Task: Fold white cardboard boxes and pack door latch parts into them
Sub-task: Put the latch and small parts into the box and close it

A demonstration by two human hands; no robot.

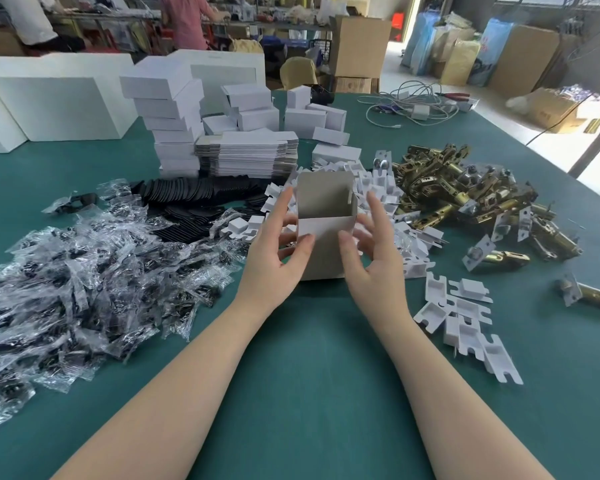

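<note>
Half-formed white cardboard box [324, 216] held up over the green table [309, 375], centre of view, between the two hands. Its open mouth faces the camera; grey inner walls visible, one white flap folded across the front, a taller back flap standing up behind.

Left hand [278, 251] on the box's left side — fingers curled round the edge, thumb pressed to the front panel below the white flap. Right hand [371, 251] mirrors it on the right side: thumb on the front panel, fingers bent around the right wall, the index finger raised and apart from the card. Both hands grip the box; both forearms reach in from the bottom edge of the frame.

Directly behind the box, a heap of small white plastic inserts [378, 188], with more of them scattered to the right of the right forearm. Beyond that heap, further right, a pile of brass door latch parts [465, 188]; a few stray latches lie apart near the table's right edge.

Left of the left hand, a wide spread of clear plastic packets [84, 271] with dark contents. Behind those, a patch of black flat pieces [187, 199].

Further back: a stack of flat unfolded box blanks [246, 154], and beside it a column of finished white boxes [174, 123]. White cables [409, 105] lie at the far right of the table.
</note>
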